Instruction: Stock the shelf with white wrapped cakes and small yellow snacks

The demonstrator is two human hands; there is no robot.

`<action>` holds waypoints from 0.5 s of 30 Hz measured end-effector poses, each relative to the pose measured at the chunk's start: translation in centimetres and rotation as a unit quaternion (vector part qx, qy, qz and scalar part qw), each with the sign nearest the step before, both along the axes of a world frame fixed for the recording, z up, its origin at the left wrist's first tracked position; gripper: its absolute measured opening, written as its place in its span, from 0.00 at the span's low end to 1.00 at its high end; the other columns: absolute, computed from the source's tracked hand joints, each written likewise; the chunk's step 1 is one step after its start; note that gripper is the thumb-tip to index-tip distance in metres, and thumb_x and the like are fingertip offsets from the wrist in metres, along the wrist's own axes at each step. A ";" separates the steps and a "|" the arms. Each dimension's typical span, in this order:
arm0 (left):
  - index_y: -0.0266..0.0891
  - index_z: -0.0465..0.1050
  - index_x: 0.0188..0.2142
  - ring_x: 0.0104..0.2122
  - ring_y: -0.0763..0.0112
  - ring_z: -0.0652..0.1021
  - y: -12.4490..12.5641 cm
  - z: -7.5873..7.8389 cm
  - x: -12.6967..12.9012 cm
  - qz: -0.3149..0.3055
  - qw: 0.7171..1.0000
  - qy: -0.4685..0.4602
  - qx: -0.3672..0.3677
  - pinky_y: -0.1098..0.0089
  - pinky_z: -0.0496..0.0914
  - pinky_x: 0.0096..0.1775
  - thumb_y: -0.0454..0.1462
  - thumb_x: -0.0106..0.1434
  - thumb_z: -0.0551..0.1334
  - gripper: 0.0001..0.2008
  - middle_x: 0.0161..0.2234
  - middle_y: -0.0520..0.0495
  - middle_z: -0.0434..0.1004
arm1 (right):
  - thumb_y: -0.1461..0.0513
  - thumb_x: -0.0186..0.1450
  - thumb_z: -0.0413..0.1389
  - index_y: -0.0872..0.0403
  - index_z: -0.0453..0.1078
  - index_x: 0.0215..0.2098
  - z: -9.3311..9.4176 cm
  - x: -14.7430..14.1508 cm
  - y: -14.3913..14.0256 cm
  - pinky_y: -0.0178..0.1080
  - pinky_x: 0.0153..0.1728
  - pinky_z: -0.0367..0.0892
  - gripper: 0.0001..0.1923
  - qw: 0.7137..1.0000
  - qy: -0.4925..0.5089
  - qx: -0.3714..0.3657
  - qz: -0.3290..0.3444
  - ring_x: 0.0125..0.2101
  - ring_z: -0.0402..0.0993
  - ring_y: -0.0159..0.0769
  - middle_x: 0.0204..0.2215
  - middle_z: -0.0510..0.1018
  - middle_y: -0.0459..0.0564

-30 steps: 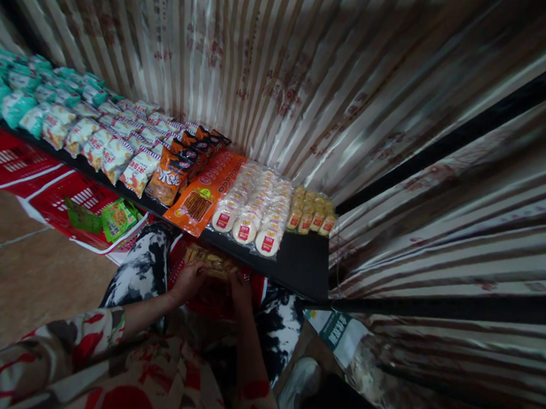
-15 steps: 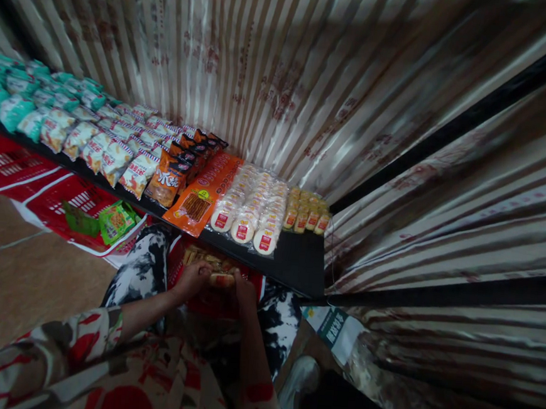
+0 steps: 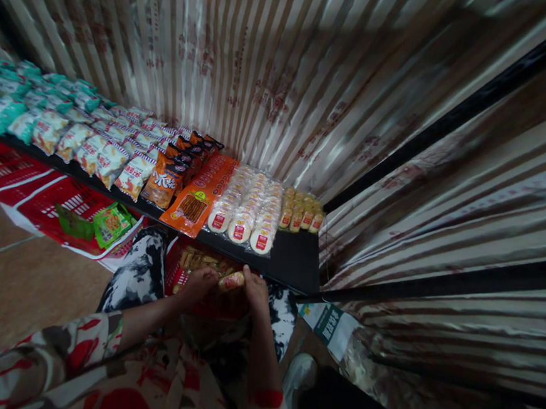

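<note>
Just below the shelf's front edge, a small yellow wrapped snack packet (image 3: 231,281) spans the gap between my hands. My right hand (image 3: 256,291) pinches its right end, thumb uppermost. Closed fingers of my left hand (image 3: 201,282) meet the packet's left end. Beneath them, between my knees, is a red basket (image 3: 172,272) with several similar yellow packets (image 3: 197,260) in it. On the black shelf (image 3: 292,259) stand a small group of the same yellow packets (image 3: 301,212) and rows of round white wrapped crackers (image 3: 239,228).
Further left on the shelf are an orange snack bag (image 3: 195,204), orange chip bags (image 3: 164,180), white snack bags (image 3: 109,160) and teal bags (image 3: 8,114). Red baskets (image 3: 41,205) with green packets (image 3: 112,224) stand below. Another person's shoe (image 3: 300,374) is at lower right.
The packet has shifted right and tilted, its right end now higher. My right hand has moved right and turned its thumb up. The camera view has shifted slightly.
</note>
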State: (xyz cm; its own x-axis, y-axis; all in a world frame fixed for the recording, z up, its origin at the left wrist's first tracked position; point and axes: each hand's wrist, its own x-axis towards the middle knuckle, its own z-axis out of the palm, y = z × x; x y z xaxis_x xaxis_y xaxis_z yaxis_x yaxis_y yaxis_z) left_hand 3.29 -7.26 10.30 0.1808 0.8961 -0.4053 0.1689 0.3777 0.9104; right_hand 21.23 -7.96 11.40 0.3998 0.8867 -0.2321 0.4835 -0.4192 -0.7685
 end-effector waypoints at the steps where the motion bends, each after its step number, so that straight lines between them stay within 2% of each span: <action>1: 0.39 0.72 0.27 0.27 0.70 0.74 -0.2 0.2 0.2 -0.007 1.000 0.005 -0.004 0.71 0.67 0.32 0.41 0.51 0.59 0.09 0.24 0.51 0.75 | 0.42 0.58 0.47 0.51 0.61 0.11 0.4 0.2 0.0 0.34 0.23 0.56 0.27 1.000 -0.001 -0.012 0.006 0.19 0.63 0.33 0.12 0.66 0.42; 6: 0.38 0.73 0.29 0.29 0.69 0.76 -1.0 0.7 1.4 -0.032 0.999 -0.026 -0.032 0.69 0.69 0.34 0.39 0.51 0.59 0.08 0.27 0.50 0.77 | 0.42 0.57 0.48 0.52 0.63 0.13 1.8 1.3 0.5 0.33 0.22 0.54 0.27 0.999 -0.020 -0.038 0.017 0.19 0.62 0.31 0.13 0.66 0.41; 15: 0.36 0.72 0.30 0.29 0.67 0.76 -1.9 2.1 3.8 -0.047 0.995 -0.065 -0.061 0.68 0.69 0.35 0.36 0.49 0.59 0.08 0.27 0.48 0.77 | 0.41 0.55 0.49 0.51 0.59 0.11 2.7 3.2 1.2 0.32 0.19 0.50 0.27 0.998 -0.049 -0.001 0.026 0.17 0.61 0.30 0.11 0.62 0.41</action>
State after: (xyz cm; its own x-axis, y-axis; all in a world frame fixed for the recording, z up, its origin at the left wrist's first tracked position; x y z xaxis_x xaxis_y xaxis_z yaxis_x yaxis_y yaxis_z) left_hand 7.08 -9.19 12.36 0.3197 0.8187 -0.4769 0.0918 0.4742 0.8756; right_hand 24.46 -6.76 14.09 0.3734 0.9068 -0.1958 0.5781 -0.3925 -0.7154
